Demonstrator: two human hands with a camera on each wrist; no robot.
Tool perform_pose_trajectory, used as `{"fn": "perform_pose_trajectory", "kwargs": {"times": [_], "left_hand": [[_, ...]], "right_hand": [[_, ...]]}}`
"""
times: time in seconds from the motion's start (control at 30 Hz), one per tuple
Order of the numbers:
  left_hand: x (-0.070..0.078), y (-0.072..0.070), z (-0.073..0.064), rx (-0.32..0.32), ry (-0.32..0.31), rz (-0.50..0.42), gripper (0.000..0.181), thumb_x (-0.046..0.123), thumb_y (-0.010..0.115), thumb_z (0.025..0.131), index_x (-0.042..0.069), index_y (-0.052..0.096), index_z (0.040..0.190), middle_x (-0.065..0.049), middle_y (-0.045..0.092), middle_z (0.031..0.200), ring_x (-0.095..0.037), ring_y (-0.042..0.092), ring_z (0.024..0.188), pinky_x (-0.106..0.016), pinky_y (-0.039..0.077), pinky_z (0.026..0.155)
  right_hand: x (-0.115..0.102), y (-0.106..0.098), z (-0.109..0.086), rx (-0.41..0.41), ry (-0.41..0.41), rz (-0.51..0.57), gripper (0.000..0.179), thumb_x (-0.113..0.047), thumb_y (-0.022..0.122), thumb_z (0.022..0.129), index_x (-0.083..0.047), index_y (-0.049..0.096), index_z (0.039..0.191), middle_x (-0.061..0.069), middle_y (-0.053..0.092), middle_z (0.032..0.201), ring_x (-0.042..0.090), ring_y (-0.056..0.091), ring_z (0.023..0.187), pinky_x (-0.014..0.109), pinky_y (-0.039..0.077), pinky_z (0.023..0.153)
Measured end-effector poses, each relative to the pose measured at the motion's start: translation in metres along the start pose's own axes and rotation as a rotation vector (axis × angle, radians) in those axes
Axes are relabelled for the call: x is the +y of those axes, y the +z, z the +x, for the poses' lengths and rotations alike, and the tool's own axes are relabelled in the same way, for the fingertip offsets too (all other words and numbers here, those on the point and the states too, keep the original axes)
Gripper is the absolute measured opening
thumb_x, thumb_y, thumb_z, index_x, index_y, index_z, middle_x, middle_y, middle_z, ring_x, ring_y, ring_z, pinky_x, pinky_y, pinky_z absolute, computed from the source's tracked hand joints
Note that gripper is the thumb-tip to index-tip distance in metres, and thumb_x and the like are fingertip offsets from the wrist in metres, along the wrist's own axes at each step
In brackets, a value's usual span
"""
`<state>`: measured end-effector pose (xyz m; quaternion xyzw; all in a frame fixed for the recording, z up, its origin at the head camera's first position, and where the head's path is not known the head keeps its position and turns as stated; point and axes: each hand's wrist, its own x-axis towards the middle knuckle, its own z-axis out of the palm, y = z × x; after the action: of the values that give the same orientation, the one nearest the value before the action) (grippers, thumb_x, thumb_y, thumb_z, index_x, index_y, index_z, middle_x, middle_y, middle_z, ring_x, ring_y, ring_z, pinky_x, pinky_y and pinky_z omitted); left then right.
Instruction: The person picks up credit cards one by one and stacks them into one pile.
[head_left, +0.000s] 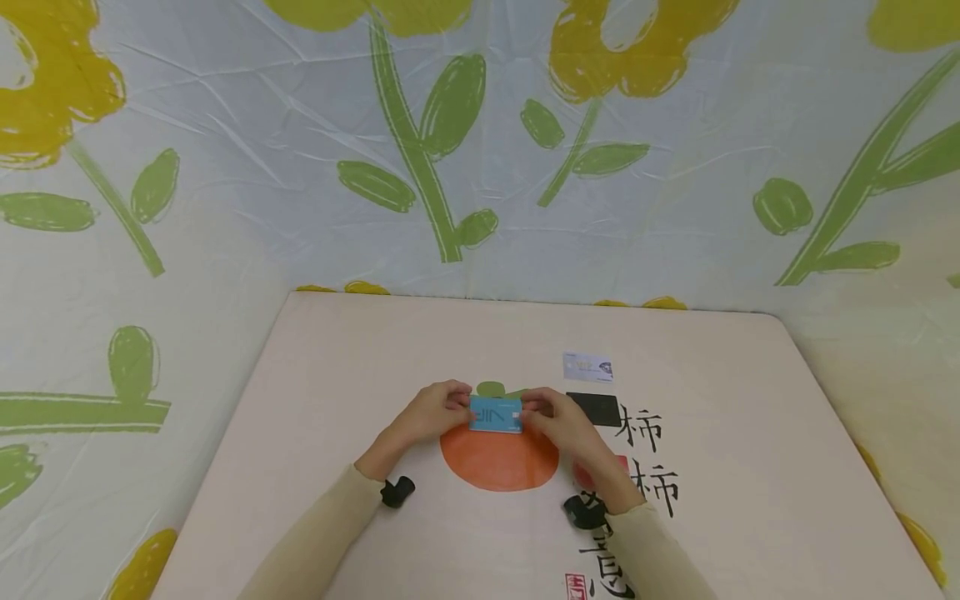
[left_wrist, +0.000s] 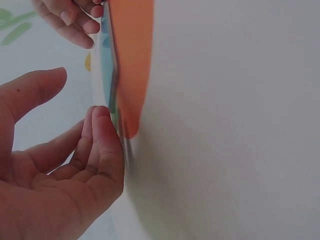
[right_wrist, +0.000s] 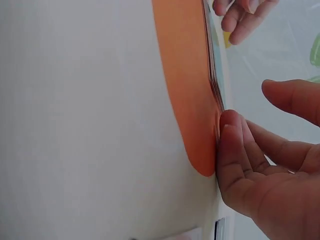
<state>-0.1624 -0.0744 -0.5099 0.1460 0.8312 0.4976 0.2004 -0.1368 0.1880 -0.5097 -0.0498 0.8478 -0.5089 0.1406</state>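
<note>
A blue card marked VIP [head_left: 496,415] lies flat over the orange shape printed on the tabletop. In the right wrist view several thin edges are layered there, so it tops a small stack of cards [right_wrist: 212,60]. My left hand [head_left: 437,410] is at its left short end, fingertips [left_wrist: 102,122] right at the edge and thumb raised apart. At the right short end, my right hand [head_left: 553,419] mirrors this: its fingertips [right_wrist: 231,120] touch the edge, with the thumb lifted away.
Beyond my right hand lie a silver-white card [head_left: 587,367] and a black card [head_left: 594,408]. A reddish patch shows partly behind my right forearm. The pale table [head_left: 337,358] bears black printed characters. Flower-patterned cloth [head_left: 300,208] hangs behind and at both sides.
</note>
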Motion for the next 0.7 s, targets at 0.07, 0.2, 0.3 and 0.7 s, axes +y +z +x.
{"fn": "perform_pose_trajectory", "kwargs": {"times": [0.07,0.2,0.3,0.7], "left_hand": [[0.003,-0.001,0.004,0.012,0.013,0.011,0.050,0.019,0.072,0.090,-0.004,0.058,0.132,-0.008,0.066,0.115,-0.023,0.064,0.105,-0.039,0.052,0.092],[0.011,0.001,0.014,0.026,0.027,0.033,0.049,0.020,0.071,0.091,-0.002,0.059,0.133,-0.008,0.066,0.116,-0.024,0.064,0.106,-0.040,0.052,0.093],[0.017,0.004,0.024,0.028,0.045,0.040,0.047,0.020,0.069,0.092,0.001,0.060,0.133,-0.006,0.066,0.115,-0.024,0.064,0.108,-0.040,0.051,0.093],[0.039,0.031,0.074,0.007,0.057,0.038,0.050,0.027,0.071,0.092,0.003,0.060,0.135,-0.008,0.067,0.117,-0.020,0.064,0.105,-0.037,0.052,0.090]], "right_hand": [[0.000,-0.003,0.000,0.000,-0.010,0.010,0.032,-0.011,0.066,0.097,0.000,0.062,0.128,0.008,0.065,0.108,0.025,0.062,0.099,0.034,0.054,0.083],[0.002,-0.013,0.001,0.016,-0.016,0.023,0.035,-0.011,0.064,0.098,0.002,0.060,0.130,0.012,0.064,0.111,0.027,0.063,0.101,0.036,0.055,0.083],[0.004,-0.022,0.001,0.043,-0.012,0.030,0.037,-0.013,0.064,0.099,0.002,0.058,0.132,0.013,0.064,0.112,0.028,0.063,0.104,0.035,0.054,0.084],[0.016,-0.069,0.002,0.148,0.011,0.007,0.043,-0.018,0.062,0.101,0.003,0.054,0.137,0.019,0.062,0.119,0.034,0.063,0.106,0.026,0.051,0.086]]}}
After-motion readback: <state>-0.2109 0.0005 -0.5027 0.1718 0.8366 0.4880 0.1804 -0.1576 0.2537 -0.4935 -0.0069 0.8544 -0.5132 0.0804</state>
